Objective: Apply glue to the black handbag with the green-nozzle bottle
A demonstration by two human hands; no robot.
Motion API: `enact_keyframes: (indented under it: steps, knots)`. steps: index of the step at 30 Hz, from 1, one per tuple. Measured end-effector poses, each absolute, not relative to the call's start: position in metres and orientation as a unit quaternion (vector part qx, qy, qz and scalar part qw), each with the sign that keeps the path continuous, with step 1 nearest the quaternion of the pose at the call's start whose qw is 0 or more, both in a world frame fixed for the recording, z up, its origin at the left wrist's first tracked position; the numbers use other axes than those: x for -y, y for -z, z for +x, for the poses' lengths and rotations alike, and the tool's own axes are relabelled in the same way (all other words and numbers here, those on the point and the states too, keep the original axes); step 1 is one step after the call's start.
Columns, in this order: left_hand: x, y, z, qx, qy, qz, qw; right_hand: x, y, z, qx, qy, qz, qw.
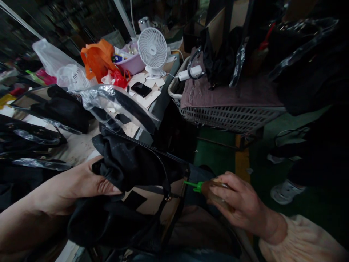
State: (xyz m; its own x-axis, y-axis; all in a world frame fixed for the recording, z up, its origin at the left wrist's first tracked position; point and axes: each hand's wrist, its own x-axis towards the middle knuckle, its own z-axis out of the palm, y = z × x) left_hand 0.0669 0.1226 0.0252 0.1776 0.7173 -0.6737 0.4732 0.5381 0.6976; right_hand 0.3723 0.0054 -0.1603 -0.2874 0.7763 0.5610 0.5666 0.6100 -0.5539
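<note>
My left hand (81, 183) grips the dark cloth lining of a black handbag (136, 171), thumb pressed on the fabric. The bag lies tilted across the lower middle, its zip and a tan inner panel showing. My right hand (240, 203) is closed round a brownish bottle with a green nozzle (195, 185). The nozzle tip points left and almost touches the bag's edge.
A worktable (79, 145) at left carries black bags wrapped in clear plastic (117, 102), an orange bag (98, 60), a white desk fan (152, 49) and a phone (141, 88). A white plastic basket (223, 116) with cloth stands at centre right. Another person's shoe (286, 191) rests on the green floor.
</note>
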Motion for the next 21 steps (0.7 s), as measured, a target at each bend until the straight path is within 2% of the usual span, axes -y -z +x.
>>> enact_keyframes:
  steps: [3, 6, 12, 18, 21]
  knots:
    - [-0.129, -0.026, 0.068, -0.612, -0.047, 0.446, 0.651, -0.007, 0.165, 0.378, 0.782, -0.106, -0.435, 0.434]
    - [-0.131, -0.025, 0.070, -0.609, -0.063, 0.421, 0.669, 0.000, 0.165, 0.376, 0.779, -0.125, -0.434, 0.436]
    - [-0.133, -0.023, 0.071, -0.619, -0.054, 0.433, 0.652, 0.013, 0.159, 0.365, 0.779, -0.153, -0.421, 0.439]
    - [-0.132, -0.028, 0.085, -0.648, -0.083, 0.445, 0.613, 0.003, 0.166, 0.372, 0.777, -0.102, -0.450, 0.429]
    - [-0.132, -0.029, 0.089, -0.652, -0.102, 0.433, 0.614, 0.006, 0.165, 0.371, 0.781, -0.118, -0.438, 0.429]
